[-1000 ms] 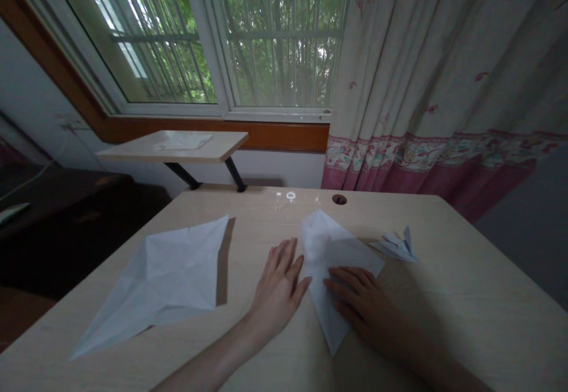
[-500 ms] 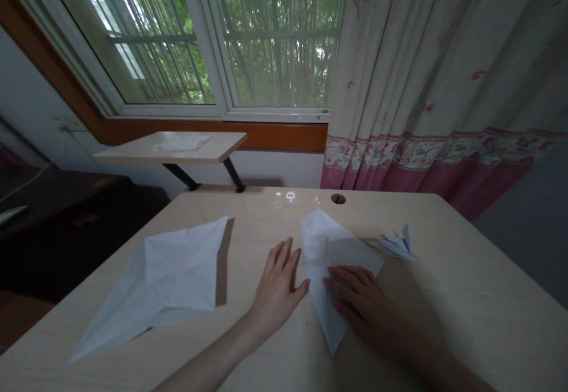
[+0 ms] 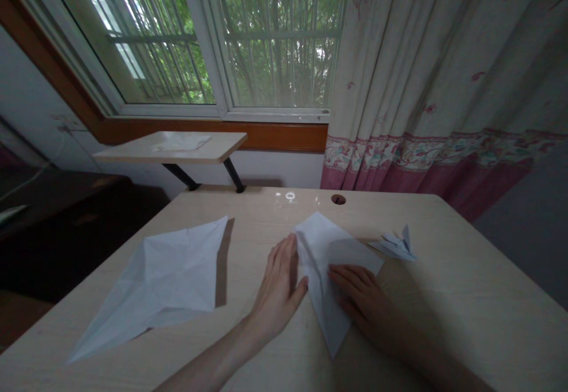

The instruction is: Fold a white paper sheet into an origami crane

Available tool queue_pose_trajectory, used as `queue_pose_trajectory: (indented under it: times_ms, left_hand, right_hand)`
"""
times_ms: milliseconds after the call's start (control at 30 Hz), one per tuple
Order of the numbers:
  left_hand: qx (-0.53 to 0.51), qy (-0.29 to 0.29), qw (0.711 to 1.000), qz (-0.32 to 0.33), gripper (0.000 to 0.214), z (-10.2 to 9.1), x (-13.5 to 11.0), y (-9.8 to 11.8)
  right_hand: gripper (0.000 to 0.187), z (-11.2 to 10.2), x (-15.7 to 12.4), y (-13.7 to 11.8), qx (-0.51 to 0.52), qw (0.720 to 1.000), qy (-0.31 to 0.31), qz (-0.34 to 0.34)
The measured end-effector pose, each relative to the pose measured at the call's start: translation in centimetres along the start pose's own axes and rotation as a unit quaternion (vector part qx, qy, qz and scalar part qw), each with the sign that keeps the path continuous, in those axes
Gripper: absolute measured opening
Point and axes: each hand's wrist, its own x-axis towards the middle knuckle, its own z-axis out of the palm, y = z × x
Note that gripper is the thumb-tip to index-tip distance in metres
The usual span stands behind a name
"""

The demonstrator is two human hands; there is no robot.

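A white paper sheet [image 3: 331, 250], folded into a kite-like shape, lies on the pale wooden table [image 3: 465, 297] in front of me. My right hand [image 3: 361, 300] lies flat on its right half, fingers spread, pressing it down. My left hand [image 3: 279, 288] rests on the table at the paper's left edge, with the fingertips against a flap that stands slightly lifted. Neither hand grips anything.
A larger creased white sheet [image 3: 164, 276] lies on the table's left part. A small folded paper figure [image 3: 397, 244] sits to the right. A cable hole [image 3: 338, 199] is near the far edge. Beyond are a small raised shelf [image 3: 177, 146], a window and a curtain [image 3: 444, 72].
My left hand has slid right against the folded paper's left edge, and that left flap has lifted and shifted inward. My right hand has stayed in place.
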Motion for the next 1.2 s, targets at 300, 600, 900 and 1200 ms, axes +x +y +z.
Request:
queue_pose_trajectory:
  times_ms: [300, 600, 900, 1200]
  left_hand:
    - [0.068, -0.005, 0.995, 0.067, 0.061, -0.8, -0.4, 1.4]
    - [0.060, -0.023, 0.992, 0.112, 0.023, -1.1, -0.4, 1.7]
    - [0.025, -0.003, 0.993, 0.119, 0.015, -0.7, 0.0, 1.4]
    - [0.009, -0.121, 0.985, 0.122, 0.026, -0.6, -0.1, 2.0]
  right_hand:
    - [0.042, 0.1, 0.0, 0.0, -0.035, 0.999, 0.008, -0.027]
    - [0.042, 0.2, 0.0, -0.1, -0.031, 0.999, 0.017, -0.026]
    - [0.042, 0.7, -0.2, 0.4, -0.047, 0.998, 0.030, -0.029]
    - [0.043, 1.6, -0.4, 1.3, -0.101, 0.993, 0.061, 0.025]
